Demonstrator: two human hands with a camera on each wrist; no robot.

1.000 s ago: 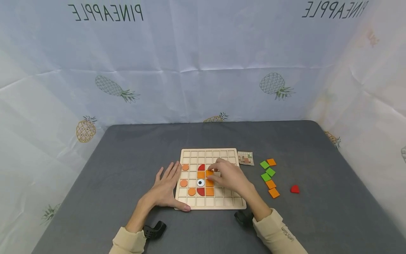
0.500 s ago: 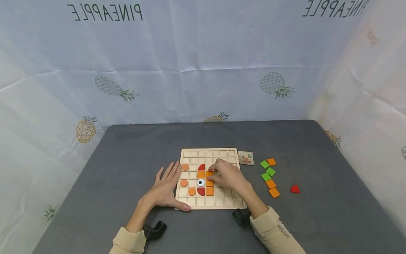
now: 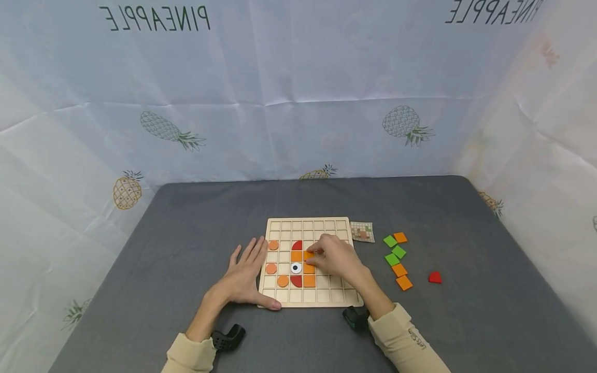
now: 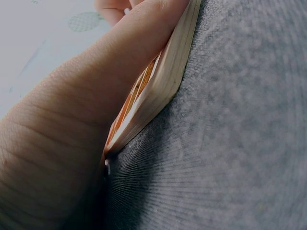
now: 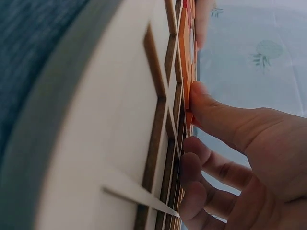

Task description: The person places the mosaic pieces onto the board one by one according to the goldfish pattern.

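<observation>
In the head view my left hand (image 3: 244, 277) lies spread along the left side of a wooden grid board (image 3: 336, 296), its thumb on the front edge. Over the middle of the board, my right hand (image 3: 338, 257) pinches an orange square tile (image 3: 307, 255) between thumb and curled fingers, which partly cover it. Other orange squares (image 3: 309, 281) sit in cells nearby, as do red quarter-round tiles (image 3: 297, 281) and a white eye tile (image 3: 296, 268). Orange discs (image 3: 271, 268) lie in cells to the left. In the right wrist view the thumb (image 5: 204, 103) touches orange.
A small pattern card (image 3: 362, 232) lies against the board's right side. Farther right are loose green squares (image 3: 392, 259), orange squares (image 3: 404, 283) and one red tile (image 3: 435, 277). The grey table (image 3: 210, 207) meets a hanging cloth (image 3: 298, 77) printed with pineapples.
My right wrist and sleeve have shifted slightly left, while the fingertips keep their place at the orange square. The left hand and board hold still.
</observation>
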